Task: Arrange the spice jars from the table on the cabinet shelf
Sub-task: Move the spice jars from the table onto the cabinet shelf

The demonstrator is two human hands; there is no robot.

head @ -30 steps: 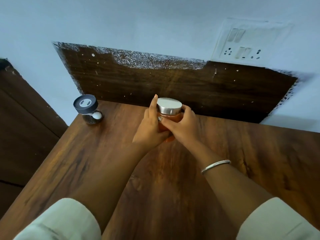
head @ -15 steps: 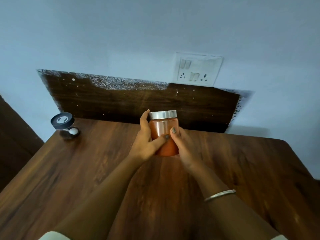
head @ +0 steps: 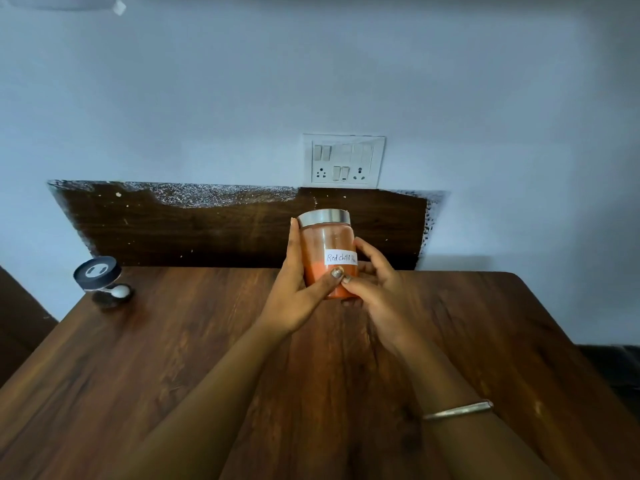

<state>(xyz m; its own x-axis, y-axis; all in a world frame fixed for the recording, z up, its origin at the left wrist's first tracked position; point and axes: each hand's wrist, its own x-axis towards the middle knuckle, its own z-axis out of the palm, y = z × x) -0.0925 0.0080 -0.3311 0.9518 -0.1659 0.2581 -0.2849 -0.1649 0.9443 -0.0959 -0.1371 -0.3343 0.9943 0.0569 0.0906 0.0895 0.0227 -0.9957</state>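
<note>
Here the left grip [head: 294, 289] and right grip [head: 379, 289] both curl round the red chilli jar [head: 323, 242], upright at the far middle of the counter [head: 173, 341]. Pick-up step in hand; next, I reckon, a steady carry to the cabinet shelf, out of view

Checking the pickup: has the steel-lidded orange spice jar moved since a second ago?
Yes, upward: the steel-lidded orange spice jar now reaches higher against the dark wooden wall panel.

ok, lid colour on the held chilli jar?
Silver, shiny metal lid on the red chilli powder jar, seen in the head view.
</note>
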